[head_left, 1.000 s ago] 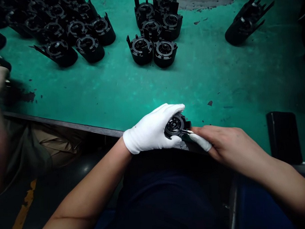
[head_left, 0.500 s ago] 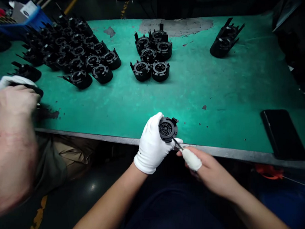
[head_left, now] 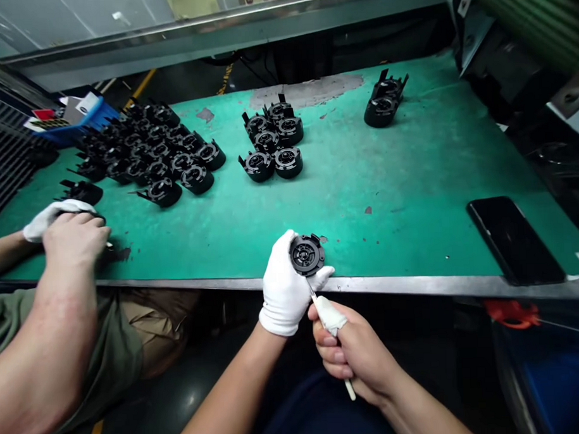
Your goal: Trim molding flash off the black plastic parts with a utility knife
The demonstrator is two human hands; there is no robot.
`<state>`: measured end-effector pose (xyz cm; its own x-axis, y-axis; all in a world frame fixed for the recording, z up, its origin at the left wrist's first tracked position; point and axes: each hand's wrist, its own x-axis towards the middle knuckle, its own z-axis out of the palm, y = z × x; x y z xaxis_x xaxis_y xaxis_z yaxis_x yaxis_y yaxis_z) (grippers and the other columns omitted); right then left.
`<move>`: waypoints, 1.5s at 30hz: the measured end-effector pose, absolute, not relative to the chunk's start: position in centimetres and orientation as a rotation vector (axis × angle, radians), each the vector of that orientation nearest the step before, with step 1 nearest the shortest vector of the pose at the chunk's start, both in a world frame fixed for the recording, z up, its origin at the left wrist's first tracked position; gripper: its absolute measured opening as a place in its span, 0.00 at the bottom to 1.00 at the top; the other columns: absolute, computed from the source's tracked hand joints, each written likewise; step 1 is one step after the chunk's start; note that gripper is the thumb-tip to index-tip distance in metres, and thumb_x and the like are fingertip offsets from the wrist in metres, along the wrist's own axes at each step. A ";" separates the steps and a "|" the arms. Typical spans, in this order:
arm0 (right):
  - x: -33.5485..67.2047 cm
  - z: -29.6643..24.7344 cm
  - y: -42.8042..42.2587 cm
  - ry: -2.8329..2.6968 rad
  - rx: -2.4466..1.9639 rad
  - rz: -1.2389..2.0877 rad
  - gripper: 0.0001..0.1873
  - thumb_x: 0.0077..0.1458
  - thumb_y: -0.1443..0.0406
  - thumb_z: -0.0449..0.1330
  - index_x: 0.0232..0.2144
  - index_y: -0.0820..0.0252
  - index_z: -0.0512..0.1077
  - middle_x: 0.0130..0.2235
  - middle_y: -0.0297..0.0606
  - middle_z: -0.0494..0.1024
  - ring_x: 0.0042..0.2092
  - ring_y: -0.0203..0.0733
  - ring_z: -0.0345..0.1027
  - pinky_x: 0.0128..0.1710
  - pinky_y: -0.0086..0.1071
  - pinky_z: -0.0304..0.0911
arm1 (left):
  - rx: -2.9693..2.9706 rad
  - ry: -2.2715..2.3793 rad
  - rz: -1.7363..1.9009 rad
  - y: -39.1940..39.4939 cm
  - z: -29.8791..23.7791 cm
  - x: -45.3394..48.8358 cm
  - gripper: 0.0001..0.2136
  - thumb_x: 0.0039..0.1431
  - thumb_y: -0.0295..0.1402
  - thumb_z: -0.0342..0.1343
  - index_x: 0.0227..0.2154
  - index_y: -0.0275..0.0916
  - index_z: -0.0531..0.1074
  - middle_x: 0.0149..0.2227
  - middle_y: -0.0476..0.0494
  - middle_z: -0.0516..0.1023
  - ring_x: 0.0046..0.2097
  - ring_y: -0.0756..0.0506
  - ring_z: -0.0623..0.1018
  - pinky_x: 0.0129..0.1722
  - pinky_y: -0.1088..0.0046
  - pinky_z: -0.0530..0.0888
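My left hand, in a white glove, grips a round black plastic part at the near edge of the green table, its open face turned up toward me. My right hand is bare except for a white wrap on one finger. It is closed in a fist around a thin white-handled tool, whose tip points up at the lower rim of the part.
Several black parts stand in a small cluster, a large batch lies at the left, and one part pair sits at the far right. A black phone lies near the right edge. A co-worker's hands work at the left.
The camera has tilted up, showing more of the table. My right hand has drawn back toward me and re-gripped the tool in a fist; my left hand has turned the part face-up.
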<state>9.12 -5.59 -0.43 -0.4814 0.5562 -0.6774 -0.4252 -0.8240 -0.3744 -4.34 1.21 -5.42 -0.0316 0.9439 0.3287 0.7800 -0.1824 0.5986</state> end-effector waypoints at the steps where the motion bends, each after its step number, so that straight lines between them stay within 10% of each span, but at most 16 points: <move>1: 8.9 -0.6 -5.8 -0.178 -1.117 2.269 0.14 0.61 0.53 0.60 0.38 0.57 0.68 0.24 0.23 0.58 0.20 0.26 0.39 0.16 0.20 0.36 | 2.006 1.845 1.025 1.2 -5.5 -4.3 0.47 0.47 0.53 0.70 0.64 0.36 0.57 0.59 0.29 0.70 0.61 0.33 0.74 0.61 0.51 0.72; 9: 14.0 3.2 -2.6 -0.367 -0.945 1.621 0.15 0.66 0.51 0.57 0.33 0.55 0.68 0.22 0.24 0.52 0.19 0.28 0.38 0.15 0.21 0.41 | 2.082 1.811 1.002 1.0 -4.0 -4.1 0.37 0.51 0.46 0.68 0.59 0.34 0.61 0.57 0.29 0.73 0.62 0.32 0.72 0.69 0.41 0.58; 18: 19.2 -1.5 1.3 -1.782 -1.515 1.235 0.22 0.67 0.53 0.55 0.56 0.54 0.74 0.42 0.41 0.81 0.40 0.46 0.75 0.38 0.38 0.71 | 1.820 1.469 1.149 1.4 -1.5 -9.4 0.29 0.67 0.30 0.51 0.69 0.46 0.52 0.72 0.39 0.56 0.72 0.40 0.59 0.71 0.52 0.61; 25: 19.2 -0.7 5.3 -2.520 -1.397 0.810 0.21 0.70 0.59 0.49 0.58 0.49 0.74 0.43 0.40 0.82 0.43 0.44 0.77 0.43 0.36 0.70 | 1.865 1.693 1.070 1.2 -2.9 -5.2 0.52 0.45 0.55 0.71 0.68 0.39 0.52 0.70 0.27 0.56 0.71 0.29 0.60 0.68 0.44 0.63; 45: 19.6 -0.4 7.3 -2.828 -1.355 0.341 0.22 0.66 0.64 0.53 0.59 0.49 0.73 0.34 0.37 0.77 0.35 0.44 0.72 0.28 0.36 0.55 | 1.923 1.888 1.099 2.2 -4.4 -3.4 0.40 0.53 0.41 0.68 0.65 0.38 0.57 0.59 0.31 0.72 0.61 0.34 0.74 0.62 0.51 0.73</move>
<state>19.56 7.33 -0.37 -0.6307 0.7689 -0.1048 0.7717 0.6074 -0.1883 -3.37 2.24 -4.40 -0.1122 0.9323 0.3439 0.7593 -0.1428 0.6348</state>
